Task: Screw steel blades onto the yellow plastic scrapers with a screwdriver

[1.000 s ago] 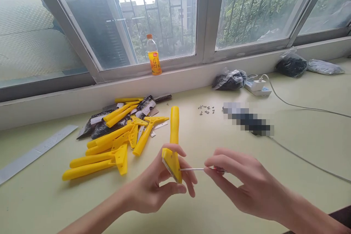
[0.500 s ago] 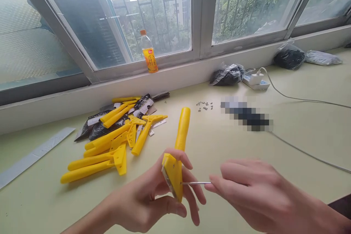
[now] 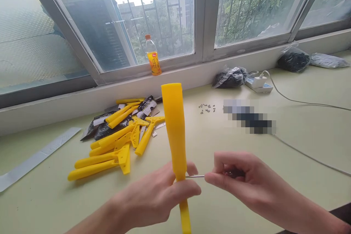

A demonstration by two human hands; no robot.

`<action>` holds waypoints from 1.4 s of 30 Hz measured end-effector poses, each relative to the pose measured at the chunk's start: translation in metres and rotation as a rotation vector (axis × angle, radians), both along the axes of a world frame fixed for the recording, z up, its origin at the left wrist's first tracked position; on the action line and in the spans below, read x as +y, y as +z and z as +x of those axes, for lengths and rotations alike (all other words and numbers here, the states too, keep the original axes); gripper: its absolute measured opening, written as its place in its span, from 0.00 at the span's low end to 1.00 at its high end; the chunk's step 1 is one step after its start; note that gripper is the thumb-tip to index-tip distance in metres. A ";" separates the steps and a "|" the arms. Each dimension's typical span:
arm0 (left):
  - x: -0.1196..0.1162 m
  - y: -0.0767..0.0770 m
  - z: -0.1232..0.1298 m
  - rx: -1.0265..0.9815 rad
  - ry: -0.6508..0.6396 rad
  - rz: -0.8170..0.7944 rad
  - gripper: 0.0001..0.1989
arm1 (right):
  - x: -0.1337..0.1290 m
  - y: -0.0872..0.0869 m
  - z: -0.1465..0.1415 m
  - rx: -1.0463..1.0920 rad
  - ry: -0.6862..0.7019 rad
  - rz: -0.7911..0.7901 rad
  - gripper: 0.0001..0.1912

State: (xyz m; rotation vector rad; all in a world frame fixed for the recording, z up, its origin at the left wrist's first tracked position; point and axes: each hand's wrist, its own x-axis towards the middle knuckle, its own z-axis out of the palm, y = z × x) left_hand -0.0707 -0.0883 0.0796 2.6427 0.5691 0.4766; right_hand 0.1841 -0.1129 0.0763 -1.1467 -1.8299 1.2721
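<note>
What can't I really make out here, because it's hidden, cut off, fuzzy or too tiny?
All in the head view:
Screwdriver tip: hidden at the yellow scraper, so I can't tell whether it meets a screw.
Screwdriver handle: mostly wrapped in the right hand.
Scraper's far end: cut off by the bottom edge.
Left hand: some fingers hidden behind the scraper.
Pixelated item: blurred out.
Loose screws: too small to show their head slots.
</note>
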 end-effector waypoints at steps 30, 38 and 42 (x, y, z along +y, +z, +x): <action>0.002 -0.011 0.003 -0.543 -0.171 -1.341 0.21 | 0.000 -0.007 -0.004 -0.412 -0.012 1.492 0.14; -0.008 -0.003 -0.008 -0.232 -0.008 -0.552 0.23 | -0.002 -0.005 -0.008 0.041 0.007 0.337 0.23; -0.012 -0.011 -0.009 -0.216 -0.036 -0.560 0.24 | 0.003 0.006 0.000 0.200 0.005 -0.089 0.27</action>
